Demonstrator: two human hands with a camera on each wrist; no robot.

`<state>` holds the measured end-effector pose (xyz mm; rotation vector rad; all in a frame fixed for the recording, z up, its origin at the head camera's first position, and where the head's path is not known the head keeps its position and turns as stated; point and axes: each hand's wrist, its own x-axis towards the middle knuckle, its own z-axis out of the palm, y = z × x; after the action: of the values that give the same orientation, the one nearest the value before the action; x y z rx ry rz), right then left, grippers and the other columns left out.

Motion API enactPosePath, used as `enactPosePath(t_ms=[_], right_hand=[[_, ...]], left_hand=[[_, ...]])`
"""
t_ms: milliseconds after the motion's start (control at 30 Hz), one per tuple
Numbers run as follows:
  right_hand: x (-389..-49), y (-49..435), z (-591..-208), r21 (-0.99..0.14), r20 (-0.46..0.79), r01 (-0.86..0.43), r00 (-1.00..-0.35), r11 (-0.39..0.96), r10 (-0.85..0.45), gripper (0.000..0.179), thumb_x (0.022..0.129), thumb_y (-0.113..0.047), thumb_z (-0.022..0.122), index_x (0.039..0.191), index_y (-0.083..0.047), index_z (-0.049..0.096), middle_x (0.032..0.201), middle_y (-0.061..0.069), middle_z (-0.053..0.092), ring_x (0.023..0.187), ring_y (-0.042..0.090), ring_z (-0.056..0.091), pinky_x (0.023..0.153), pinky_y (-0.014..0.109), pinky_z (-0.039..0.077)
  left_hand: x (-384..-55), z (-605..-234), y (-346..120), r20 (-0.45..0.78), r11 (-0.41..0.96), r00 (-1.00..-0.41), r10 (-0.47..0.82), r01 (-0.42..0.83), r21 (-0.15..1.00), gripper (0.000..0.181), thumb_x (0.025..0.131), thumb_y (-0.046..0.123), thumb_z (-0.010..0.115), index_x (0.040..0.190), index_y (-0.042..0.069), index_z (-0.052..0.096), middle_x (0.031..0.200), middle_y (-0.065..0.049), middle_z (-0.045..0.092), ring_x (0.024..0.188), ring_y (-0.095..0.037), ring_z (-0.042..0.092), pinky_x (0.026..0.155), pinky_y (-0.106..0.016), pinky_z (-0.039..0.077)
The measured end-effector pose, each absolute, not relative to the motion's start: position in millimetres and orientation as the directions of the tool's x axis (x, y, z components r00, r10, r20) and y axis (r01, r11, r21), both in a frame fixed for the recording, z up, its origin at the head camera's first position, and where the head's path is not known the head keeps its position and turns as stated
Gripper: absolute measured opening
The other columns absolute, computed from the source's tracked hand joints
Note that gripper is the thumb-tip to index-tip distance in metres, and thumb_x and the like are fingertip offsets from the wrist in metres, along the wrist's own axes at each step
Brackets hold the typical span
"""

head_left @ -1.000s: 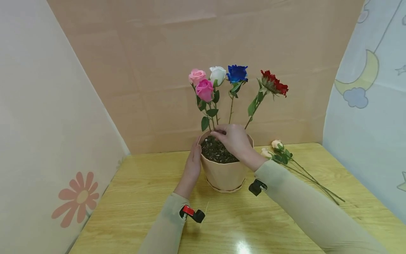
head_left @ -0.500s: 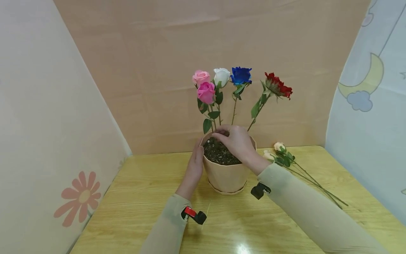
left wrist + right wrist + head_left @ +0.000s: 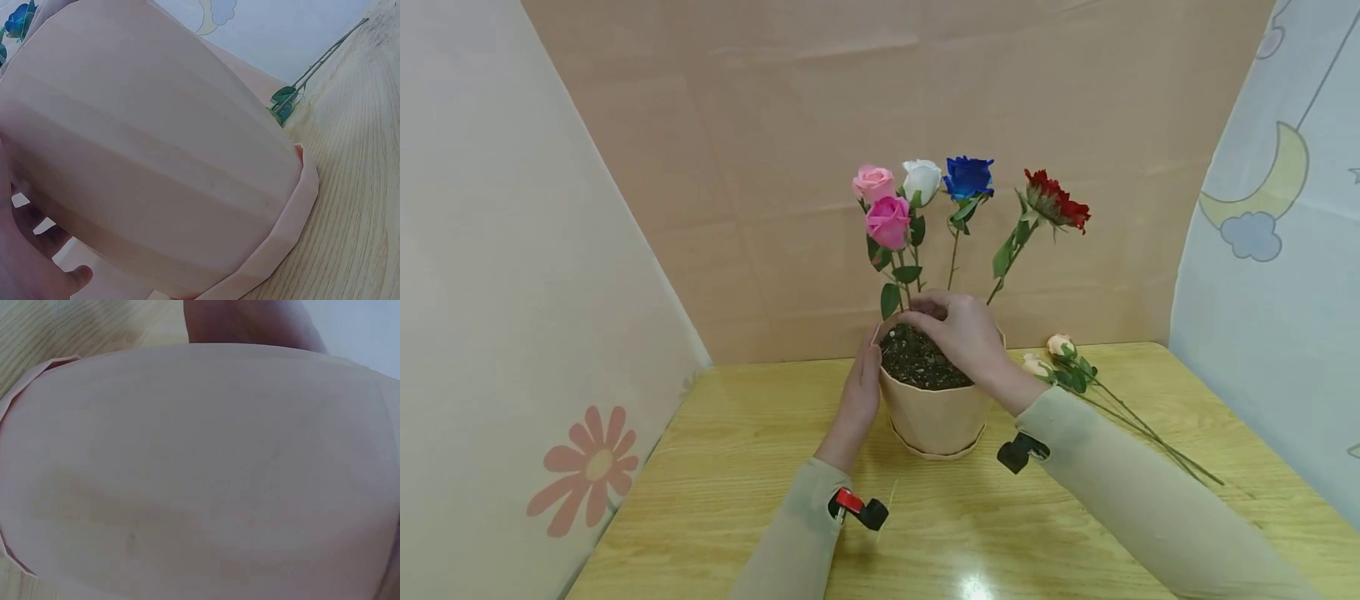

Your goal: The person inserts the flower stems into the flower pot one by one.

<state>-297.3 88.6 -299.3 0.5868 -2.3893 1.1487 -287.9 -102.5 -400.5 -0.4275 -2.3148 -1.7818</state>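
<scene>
Soil (image 3: 921,367), dark and crumbly with pale flecks, fills a smooth, many-sided peach pot (image 3: 936,417) standing upright in a matching saucer (image 3: 937,455) on a wood-grained table (image 3: 737,458). Planted in it on thin stems are a pale pink rose (image 3: 873,182), a bright pink rose (image 3: 888,222), a white rose (image 3: 922,180), a blue rose (image 3: 968,177) and a ruffled red flower (image 3: 1056,200) leaning to the right. A person's left hand (image 3: 859,396) lies flat along the pot's side, fingers extended. The right hand (image 3: 966,337) reaches over the soil, fingers bent and thumb at the foot of the pink stems; its fingertips are obscured, so whether it pinches a stem cannot be told. The right-wrist view is mostly filled by the pot's wall. Two cream roses (image 3: 1062,346) lie beside the pot, one bloom partly hidden by the right forearm.
</scene>
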Motion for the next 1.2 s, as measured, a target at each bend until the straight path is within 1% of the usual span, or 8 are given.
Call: enactPosePath(t_ms=[267,433,533,667,767,867,1033,1200], right_hand=[[-287,107,-290,-0.697,0.478,-0.493,-0.861,0.521,-0.176,0.039,0.091,-0.046,0.074,0.12,-0.019,0.075,0.107,-0.005,0.074,0.092,0.011,0.07,0.08,0.038,0.058],[-276,126,-285,-0.692,0.45,-0.456,-0.879,0.56,-0.159,0.04,0.091,-0.047,0.074,0.122,-0.022,0.073,0.111,-0.004,0.074,0.095,0.013,0.069,0.081,0.04,0.057],[-269,142,-287,-0.679,0.434,-0.43,-0.889,0.595,-0.147,0.041,0.091,-0.05,0.072,0.123,-0.024,0.073,0.111,-0.004,0.073,0.095,0.014,0.069,0.079,0.04,0.056],[-263,167,-294,-0.643,0.459,-0.435,-0.878,0.63,-0.137,0.04,0.094,-0.047,0.07,0.123,-0.021,0.073,0.108,-0.002,0.074,0.09,0.016,0.069,0.073,0.034,0.055],[-259,186,-299,-0.613,0.48,-0.432,-0.869,0.662,-0.123,0.037,0.095,-0.045,0.069,0.122,-0.021,0.073,0.107,-0.004,0.074,0.086,0.015,0.069,0.068,0.026,0.054],[-255,203,-304,-0.607,0.466,-0.405,-0.878,0.684,-0.108,0.039,0.095,-0.046,0.068,0.125,-0.022,0.071,0.11,-0.003,0.074,0.088,0.015,0.069,0.067,0.022,0.052],[-248,233,-311,-0.599,0.43,-0.351,-0.899,0.72,-0.08,0.044,0.096,-0.048,0.066,0.128,-0.019,0.069,0.113,0.0,0.073,0.091,0.017,0.069,0.067,0.018,0.05],[-244,263,-321,-0.552,0.445,-0.327,-0.893,0.767,-0.06,0.042,0.096,-0.044,0.069,0.128,-0.017,0.07,0.11,0.003,0.074,0.088,0.018,0.068,0.065,0.018,0.048]], left_hand=[[-287,-396,-104,0.3,0.232,-0.946,0.127,0.322,0.918,0.052,0.111,0.048,0.021,0.161,0.036,0.017,0.167,0.006,0.017,0.151,-0.018,0.015,0.12,-0.051,0.018],[-289,-401,-103,0.33,0.233,-0.939,0.097,0.344,0.91,0.053,0.111,0.048,0.022,0.162,0.033,0.019,0.167,0.002,0.019,0.151,-0.02,0.017,0.12,-0.051,0.018],[-287,-400,-103,0.326,0.223,-0.94,0.097,0.339,0.914,0.053,0.111,0.047,0.023,0.162,0.032,0.02,0.167,0.001,0.019,0.151,-0.02,0.017,0.12,-0.05,0.018],[-286,-399,-103,0.308,0.221,-0.946,0.105,0.324,0.92,0.052,0.111,0.049,0.023,0.161,0.037,0.019,0.166,0.006,0.018,0.151,-0.019,0.016,0.12,-0.051,0.018],[-286,-398,-103,0.311,0.221,-0.944,0.106,0.327,0.919,0.053,0.11,0.05,0.023,0.161,0.037,0.018,0.167,0.004,0.018,0.151,-0.021,0.017,0.12,-0.053,0.018],[-285,-398,-103,0.309,0.221,-0.945,0.104,0.325,0.919,0.054,0.11,0.052,0.023,0.162,0.037,0.018,0.167,0.0,0.018,0.151,-0.022,0.018,0.12,-0.053,0.017],[-285,-398,-103,0.302,0.234,-0.948,0.097,0.316,0.919,0.053,0.11,0.052,0.024,0.161,0.039,0.019,0.167,-0.001,0.02,0.151,-0.021,0.019,0.12,-0.052,0.017],[-285,-398,-103,0.289,0.237,-0.953,0.086,0.301,0.924,0.051,0.11,0.051,0.024,0.16,0.041,0.02,0.166,0.003,0.021,0.151,-0.02,0.019,0.12,-0.051,0.018]])
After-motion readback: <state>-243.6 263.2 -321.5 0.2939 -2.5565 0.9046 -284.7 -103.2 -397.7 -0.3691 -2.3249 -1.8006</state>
